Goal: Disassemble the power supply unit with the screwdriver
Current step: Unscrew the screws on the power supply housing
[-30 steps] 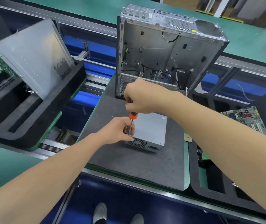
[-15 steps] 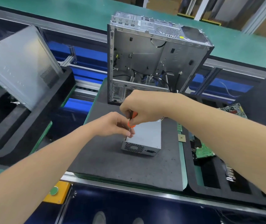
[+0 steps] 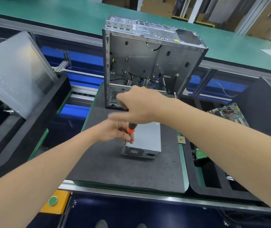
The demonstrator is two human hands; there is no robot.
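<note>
So the power supply unit is laid flat on a dark foam mat in the middle of the bench, with its fan grille and socket turned toward the near side. The screwdriver, black handle with an orange collar, is stood nearly upright at the unit's near left corner, tip down on the top edge. Its shaft, just under the collar, is pinched by the fingertips of the left hand. The top of the handle is covered by the right hand; the fingers there are smeared by blur, so whether they're wrapped round the handle or stretched out honestly can't be told. Just beyond the unit, at the mat's far edge, an opened computer case is stood upright with loose cables seen inside. Off to the left a grey side panel is leaned in a black foam tray. On the right a motherboard is seen, and a small square chip is lying just beside the mat.
</note>
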